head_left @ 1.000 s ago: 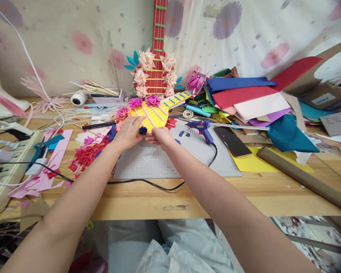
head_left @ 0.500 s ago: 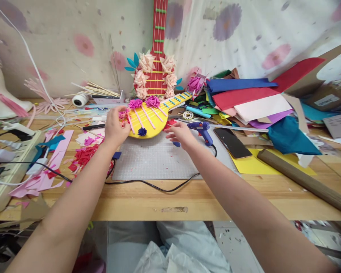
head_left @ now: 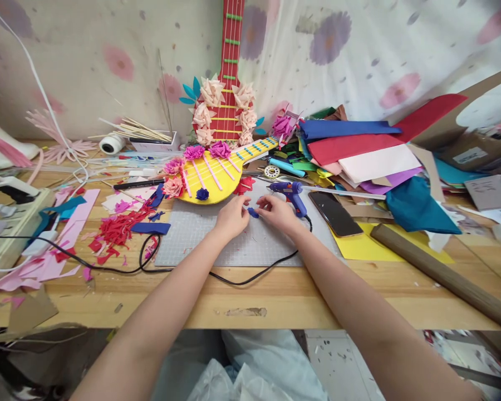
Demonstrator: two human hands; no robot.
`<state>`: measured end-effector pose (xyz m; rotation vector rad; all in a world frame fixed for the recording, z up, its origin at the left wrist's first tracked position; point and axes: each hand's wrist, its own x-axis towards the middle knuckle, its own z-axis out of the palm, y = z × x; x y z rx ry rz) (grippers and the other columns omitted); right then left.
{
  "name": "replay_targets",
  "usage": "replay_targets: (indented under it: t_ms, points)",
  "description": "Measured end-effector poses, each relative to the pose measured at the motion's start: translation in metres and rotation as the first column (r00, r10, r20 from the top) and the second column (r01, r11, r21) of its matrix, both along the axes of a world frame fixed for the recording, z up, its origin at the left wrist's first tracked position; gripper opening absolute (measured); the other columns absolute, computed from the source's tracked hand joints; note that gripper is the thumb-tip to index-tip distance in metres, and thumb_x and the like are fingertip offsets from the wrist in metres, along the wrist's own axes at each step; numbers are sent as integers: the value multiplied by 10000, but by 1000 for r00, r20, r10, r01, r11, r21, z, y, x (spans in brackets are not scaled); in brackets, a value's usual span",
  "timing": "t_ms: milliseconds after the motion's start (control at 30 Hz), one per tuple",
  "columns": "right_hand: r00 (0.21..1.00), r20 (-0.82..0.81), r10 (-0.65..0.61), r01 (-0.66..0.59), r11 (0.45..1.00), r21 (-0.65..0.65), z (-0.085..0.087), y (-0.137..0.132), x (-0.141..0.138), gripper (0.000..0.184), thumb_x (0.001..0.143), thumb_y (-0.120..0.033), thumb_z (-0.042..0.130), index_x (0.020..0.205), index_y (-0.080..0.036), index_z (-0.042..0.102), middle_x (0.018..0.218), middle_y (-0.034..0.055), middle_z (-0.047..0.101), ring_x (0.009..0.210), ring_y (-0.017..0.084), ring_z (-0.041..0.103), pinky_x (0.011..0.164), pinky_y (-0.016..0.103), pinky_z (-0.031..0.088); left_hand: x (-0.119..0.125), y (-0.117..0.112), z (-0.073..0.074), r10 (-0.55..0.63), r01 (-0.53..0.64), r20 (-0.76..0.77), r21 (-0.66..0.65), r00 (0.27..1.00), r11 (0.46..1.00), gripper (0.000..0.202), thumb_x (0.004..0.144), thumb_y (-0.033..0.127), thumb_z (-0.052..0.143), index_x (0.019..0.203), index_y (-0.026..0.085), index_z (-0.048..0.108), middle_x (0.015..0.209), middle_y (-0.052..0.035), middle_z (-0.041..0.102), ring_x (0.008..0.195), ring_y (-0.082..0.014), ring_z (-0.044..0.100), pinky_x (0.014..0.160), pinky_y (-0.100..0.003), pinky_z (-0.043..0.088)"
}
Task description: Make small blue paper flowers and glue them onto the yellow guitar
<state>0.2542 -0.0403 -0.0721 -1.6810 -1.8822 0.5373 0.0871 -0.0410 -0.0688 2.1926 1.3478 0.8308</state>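
Note:
A small piece of blue paper [head_left: 253, 213] is between my two hands, low over the grey cutting mat [head_left: 200, 245]. My left hand [head_left: 232, 217] comes at it from the left, its fingers bent in and fingertips at the paper's edge. From the other side, my right hand [head_left: 278, 214] pinches the same piece between thumb and fingers. Behind my hands lies a yellow paper guitar [head_left: 211, 184] with pink strips, pink flowers and one dark blue flower [head_left: 202, 194]. A red paper flower [head_left: 245, 185] sits beside its body.
A blue glue gun [head_left: 290, 195] stands right of my hands, its black cord [head_left: 242, 282] looping along the mat's front. A phone [head_left: 335, 214] lies farther right. Red paper scraps [head_left: 119, 228] and a blue strip [head_left: 151, 228] lie left. A red guitar [head_left: 227, 120] leans behind.
My left hand has let go of the yellow guitar and moved right and nearer to me. Both hands now meet at the small blue paper; the guitar lies untouched.

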Motion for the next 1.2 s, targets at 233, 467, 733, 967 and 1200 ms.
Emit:
replay_targets:
  t_ms: [233,467,733,967,1200]
  points:
    - [975,-144,168,-165,986,32,-15,-1,-1,236,728,-177,607,957,-219,567,828,-8,642,716,129,561,654,260,418,-2,-8,-18,-30,31,49,-12,998,999,508,714,46,497,1210,157,499,1101,-81,636,1027,-201,556,921,-364,460]
    - [955,-247,162,-153,987,59,-21,2,2,248,739,-186,578,977,-235,530,757,-25,624,668,131,554,648,276,423,-2,-8,-19,-53,55,72,-15,996,998,537,714,58,503,1242,150,476,1107,-76,641,1032,-211,533,913,-373,452]
    - [880,-435,194,-165,981,105,-24,1,0,252,721,-244,569,965,-238,507,758,-16,590,681,139,553,667,294,447,-2,-8,-18,-32,33,138,-6,990,999,465,734,98,547,1190,182,521,1035,-61,668,1016,-212,539,868,-354,447]
    - [831,-500,243,-185,969,163,-18,-2,-8,252,720,-266,587,957,-240,505,767,-12,574,718,142,555,699,307,458,3,-4,-18,127,-48,377,-212,917,976,309,738,179,602,1045,178,571,826,-39,682,699,-150,599,686,-294,439]
    - [737,-659,153,-127,988,88,-22,2,-8,379,697,-353,649,1006,-235,465,904,26,591,778,146,592,678,307,489,3,1,-22,219,-75,534,-278,817,958,259,702,162,632,950,178,559,719,-1,643,653,-123,581,696,-276,436]
